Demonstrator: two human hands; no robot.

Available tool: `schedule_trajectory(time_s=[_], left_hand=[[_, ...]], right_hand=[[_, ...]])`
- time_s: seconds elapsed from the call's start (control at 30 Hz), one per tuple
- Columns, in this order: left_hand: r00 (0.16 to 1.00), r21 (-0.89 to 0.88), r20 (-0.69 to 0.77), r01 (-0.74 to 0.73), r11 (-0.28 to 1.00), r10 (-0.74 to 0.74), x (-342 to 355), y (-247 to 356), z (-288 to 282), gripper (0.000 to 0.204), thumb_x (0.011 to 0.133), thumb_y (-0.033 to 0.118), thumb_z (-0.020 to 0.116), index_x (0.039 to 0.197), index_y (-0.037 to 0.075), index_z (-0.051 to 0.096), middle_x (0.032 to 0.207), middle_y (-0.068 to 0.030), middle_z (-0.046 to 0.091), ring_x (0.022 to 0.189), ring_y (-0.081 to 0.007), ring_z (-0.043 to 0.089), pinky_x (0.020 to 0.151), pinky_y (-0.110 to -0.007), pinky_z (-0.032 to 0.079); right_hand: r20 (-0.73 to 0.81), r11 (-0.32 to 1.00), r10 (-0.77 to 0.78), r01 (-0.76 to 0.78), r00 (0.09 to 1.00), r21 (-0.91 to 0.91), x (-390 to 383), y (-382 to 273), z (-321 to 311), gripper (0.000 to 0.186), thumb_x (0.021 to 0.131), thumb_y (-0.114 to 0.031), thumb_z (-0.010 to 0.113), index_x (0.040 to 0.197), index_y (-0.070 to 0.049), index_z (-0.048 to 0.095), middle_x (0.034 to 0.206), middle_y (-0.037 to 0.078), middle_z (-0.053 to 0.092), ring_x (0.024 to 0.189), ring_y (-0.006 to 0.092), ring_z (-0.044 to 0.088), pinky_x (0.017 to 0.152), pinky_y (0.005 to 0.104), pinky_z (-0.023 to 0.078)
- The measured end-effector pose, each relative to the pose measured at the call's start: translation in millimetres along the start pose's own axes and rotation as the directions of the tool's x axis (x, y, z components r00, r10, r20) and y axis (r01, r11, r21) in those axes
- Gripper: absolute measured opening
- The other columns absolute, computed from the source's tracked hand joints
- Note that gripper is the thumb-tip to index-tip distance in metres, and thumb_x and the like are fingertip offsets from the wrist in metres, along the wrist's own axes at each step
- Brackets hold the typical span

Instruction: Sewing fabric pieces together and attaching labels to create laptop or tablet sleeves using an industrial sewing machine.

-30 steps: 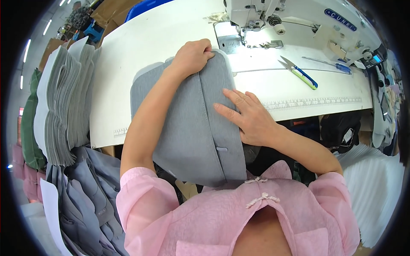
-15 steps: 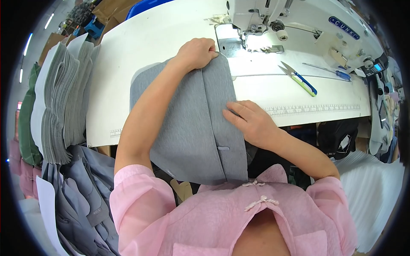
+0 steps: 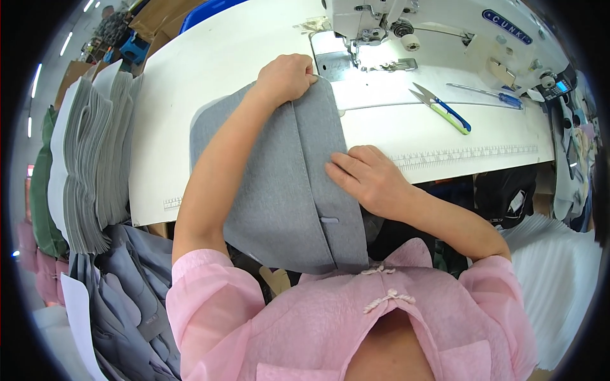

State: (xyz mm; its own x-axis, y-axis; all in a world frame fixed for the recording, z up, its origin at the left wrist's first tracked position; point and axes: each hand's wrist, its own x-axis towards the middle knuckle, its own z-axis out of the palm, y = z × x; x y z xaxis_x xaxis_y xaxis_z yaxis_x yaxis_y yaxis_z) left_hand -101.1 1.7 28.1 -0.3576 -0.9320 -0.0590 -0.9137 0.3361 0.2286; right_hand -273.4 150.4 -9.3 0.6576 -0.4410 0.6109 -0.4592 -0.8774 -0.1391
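Right hand (image 3: 379, 185) sits lower, fingers gathered on grey fabric (image 3: 276, 178), grip unclear; I see left hand (image 3: 284, 77) pinching its top; edges seem evener. I watch on

A white sewing table (image 3: 168, 114) bears a ruler scale (image 3: 470, 154) along its near edge; cardboard boxes (image 3: 162, 19) and a blue bin (image 3: 206, 14) show beyond its far left corner, tube lights (image 3: 65, 43) glowing farther left.

Brightly lit; glaring white right of left hand (image 3: 286, 79), below machine head (image 3: 359, 22). Bowed, black-edged well outside right hand (image 3: 376, 181).
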Motion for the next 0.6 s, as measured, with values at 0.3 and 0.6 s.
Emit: schedule_trajectory(time_s=[0.3,0.6], left_hand=[[0.948,-0.073,-0.299,-0.132,0.989,0.104,-7,-7,19,0.016,0.074,0.017,0.061,0.079,0.002,0.058,0.074,-0.0113,0.059,0.069,-0.0243,0.056,0.064,-0.035,0.043],[0.968,-0.222,-0.25,-0.074,0.972,0.017,-6,-7,22,0.012,0.073,0.017,0.059,0.075,0.006,0.058,0.075,-0.0102,0.06,0.074,-0.0277,0.056,0.065,-0.037,0.044]], right_hand=[[-0.018,0.999,-0.002,0.002,1.0,-0.035,0,0,1,0.027,0.065,-0.011,0.052,0.088,0.004,0.056,0.09,0.011,0.053,0.079,0.0209,0.048,0.068,0.0293,0.042],[0.093,0.999,-0.003,0.007,0.996,-0.043,0,-1,-3,0.032,0.065,-0.007,0.052,0.095,0.004,0.055,0.102,0.016,0.054,0.096,0.0279,0.05,0.083,0.0356,0.042]])
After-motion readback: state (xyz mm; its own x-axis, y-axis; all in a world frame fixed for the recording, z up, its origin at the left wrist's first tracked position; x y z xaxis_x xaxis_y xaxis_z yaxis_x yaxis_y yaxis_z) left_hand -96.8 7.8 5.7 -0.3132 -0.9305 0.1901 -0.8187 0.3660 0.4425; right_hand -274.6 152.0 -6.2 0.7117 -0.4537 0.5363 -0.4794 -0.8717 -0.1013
